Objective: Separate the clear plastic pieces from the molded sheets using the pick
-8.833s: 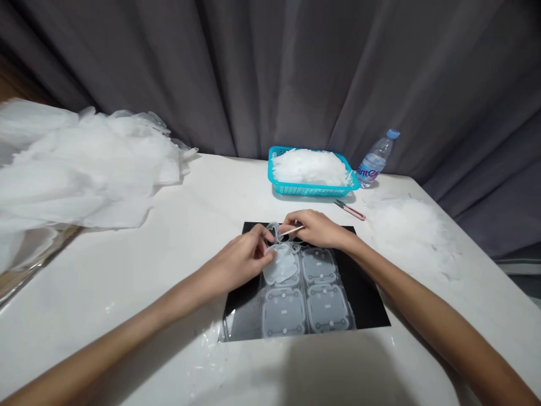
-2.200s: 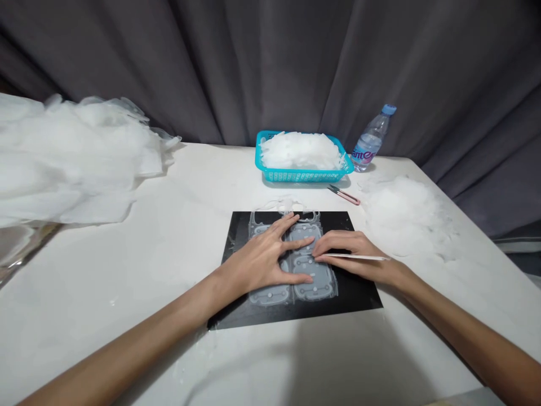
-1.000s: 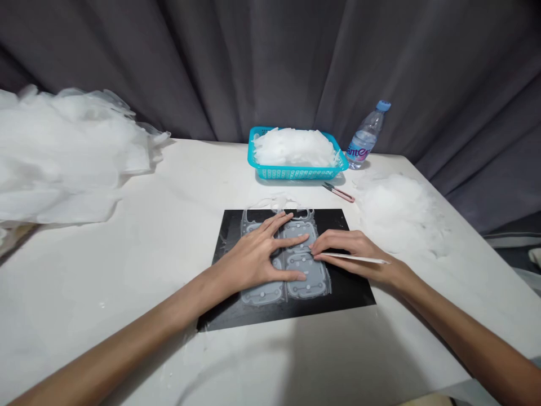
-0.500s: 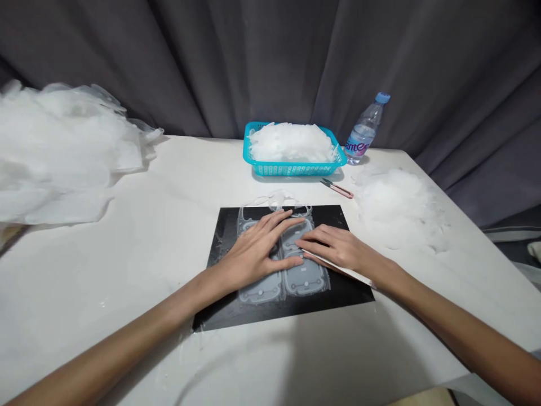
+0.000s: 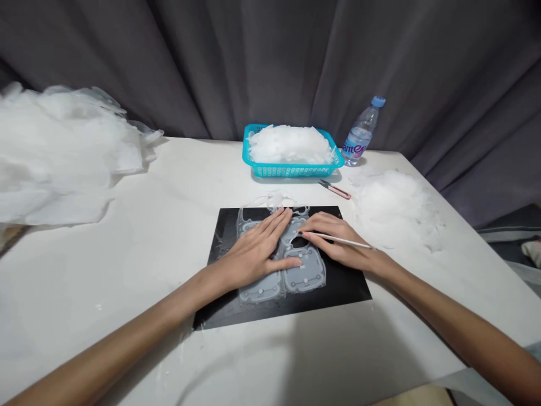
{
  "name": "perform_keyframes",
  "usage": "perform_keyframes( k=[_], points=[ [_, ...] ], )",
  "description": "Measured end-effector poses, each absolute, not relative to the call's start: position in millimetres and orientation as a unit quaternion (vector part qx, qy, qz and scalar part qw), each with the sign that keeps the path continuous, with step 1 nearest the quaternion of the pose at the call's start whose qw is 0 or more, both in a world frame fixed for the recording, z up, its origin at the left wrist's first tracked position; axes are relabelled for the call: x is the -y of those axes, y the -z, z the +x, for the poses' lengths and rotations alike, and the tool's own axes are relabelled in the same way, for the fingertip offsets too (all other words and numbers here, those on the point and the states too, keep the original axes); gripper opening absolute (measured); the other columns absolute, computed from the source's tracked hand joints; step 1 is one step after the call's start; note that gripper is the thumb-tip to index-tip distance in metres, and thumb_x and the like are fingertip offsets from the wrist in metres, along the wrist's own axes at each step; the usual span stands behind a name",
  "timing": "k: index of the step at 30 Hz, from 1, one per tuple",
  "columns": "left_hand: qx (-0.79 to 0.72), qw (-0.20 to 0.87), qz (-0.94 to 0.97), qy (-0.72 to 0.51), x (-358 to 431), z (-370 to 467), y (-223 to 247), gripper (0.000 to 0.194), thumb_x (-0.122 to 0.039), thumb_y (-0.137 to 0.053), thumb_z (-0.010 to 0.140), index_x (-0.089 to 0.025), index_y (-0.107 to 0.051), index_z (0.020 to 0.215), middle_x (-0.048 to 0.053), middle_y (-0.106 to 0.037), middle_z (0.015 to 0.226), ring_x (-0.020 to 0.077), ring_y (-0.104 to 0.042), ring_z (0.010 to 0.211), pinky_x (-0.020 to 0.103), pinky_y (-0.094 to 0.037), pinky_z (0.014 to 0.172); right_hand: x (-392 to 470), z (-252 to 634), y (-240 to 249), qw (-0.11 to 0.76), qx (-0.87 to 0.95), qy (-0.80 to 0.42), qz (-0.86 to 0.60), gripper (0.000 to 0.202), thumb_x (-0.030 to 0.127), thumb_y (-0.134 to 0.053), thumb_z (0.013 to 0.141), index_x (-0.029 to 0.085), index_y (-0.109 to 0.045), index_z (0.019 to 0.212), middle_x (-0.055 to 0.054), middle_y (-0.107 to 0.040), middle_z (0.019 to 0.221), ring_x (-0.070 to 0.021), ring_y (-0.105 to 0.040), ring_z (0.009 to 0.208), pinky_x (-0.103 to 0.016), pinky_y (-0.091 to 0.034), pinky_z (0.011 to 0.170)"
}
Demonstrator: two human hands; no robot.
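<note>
A translucent moulded sheet with rounded panels and small round bumps lies on a black mat. My left hand rests flat on the sheet's left side, fingers stretched and thumb apart, hiding part of it. On the right, my right hand has its fingers closed round a thin white stick. The stick's end is at the upper right panel, beside a gap where the black mat shows. Loose clear film sticks out beyond the mat's far edge.
A turquoise basket full of white translucent pieces stands at the back, with a water bottle beside it. Pink-handled thread snips lie in front. Piles of translucent material are at left and right.
My right hand has turned and lifted slightly, bringing the stick into clearer view. A dark gap now shows in the upper right panel. My left fingers have drawn closer together.
</note>
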State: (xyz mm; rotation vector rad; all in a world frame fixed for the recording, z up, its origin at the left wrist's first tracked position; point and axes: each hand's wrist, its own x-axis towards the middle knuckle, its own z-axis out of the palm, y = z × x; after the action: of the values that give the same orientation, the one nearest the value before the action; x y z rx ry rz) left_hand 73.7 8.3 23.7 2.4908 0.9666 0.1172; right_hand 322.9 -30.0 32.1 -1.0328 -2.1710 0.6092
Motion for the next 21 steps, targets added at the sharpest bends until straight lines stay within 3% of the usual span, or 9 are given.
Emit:
perform_keyframes(
  k=[5, 12, 17, 21],
  points=[
    [-0.356, 0.231, 0.904, -0.053, -6, 73, -24, 0.104, -0.084, -0.044, 0.092, -0.022, -0.014, 0.17, 0.011, -0.016, 0.177, 0.0317, -0.016, 0.163, 0.051, -0.027, 0.13, 38, 330, -32, 0.281, 0.862, -0.21, -0.365, 0.026, 0.028, -0.055, 0.108, 0.024, -0.071, 0.127, -0.008, -0.073, 0.116, -0.0221, -0.063, 0.11, -0.04, -0.056, 0.097],
    [-0.349, 0.228, 0.906, -0.073, -7, 73, -24, 0.101, -0.082, -0.047, 0.093, -0.022, -0.02, 0.168, 0.013, -0.021, 0.176, 0.0329, -0.02, 0.162, 0.052, -0.028, 0.129, 42, 331, -29, 0.277, 0.874, -0.196, -0.348, 0.027, 0.026, -0.056, 0.107, 0.021, -0.071, 0.128, -0.01, -0.072, 0.117, -0.0209, -0.064, 0.11, -0.039, -0.057, 0.096],
    [-0.351, 0.211, 0.905, -0.117, -4, 74, -23, 0.095, -0.08, -0.053, 0.092, -0.023, -0.03, 0.164, 0.017, -0.029, 0.172, 0.0369, -0.03, 0.158, 0.055, -0.036, 0.124, 42, 337, -40, 0.312, 0.839, -0.232, -0.38, 0.021, 0.024, -0.059, 0.105, 0.023, -0.074, 0.119, -0.008, -0.071, 0.114, -0.0208, -0.065, 0.111, -0.038, -0.055, 0.099],
    [-0.367, 0.155, 0.903, -0.159, 4, 76, -25, 0.089, -0.077, -0.055, 0.092, -0.015, -0.043, 0.154, 0.022, -0.046, 0.155, 0.0407, -0.045, 0.144, 0.058, -0.042, 0.118, 37, 350, -44, 0.367, 0.81, -0.142, -0.435, 0.026, 0.015, -0.049, 0.106, 0.024, -0.072, 0.113, -0.009, -0.066, 0.112, -0.0236, -0.061, 0.111, -0.048, -0.051, 0.103]
  ],
)
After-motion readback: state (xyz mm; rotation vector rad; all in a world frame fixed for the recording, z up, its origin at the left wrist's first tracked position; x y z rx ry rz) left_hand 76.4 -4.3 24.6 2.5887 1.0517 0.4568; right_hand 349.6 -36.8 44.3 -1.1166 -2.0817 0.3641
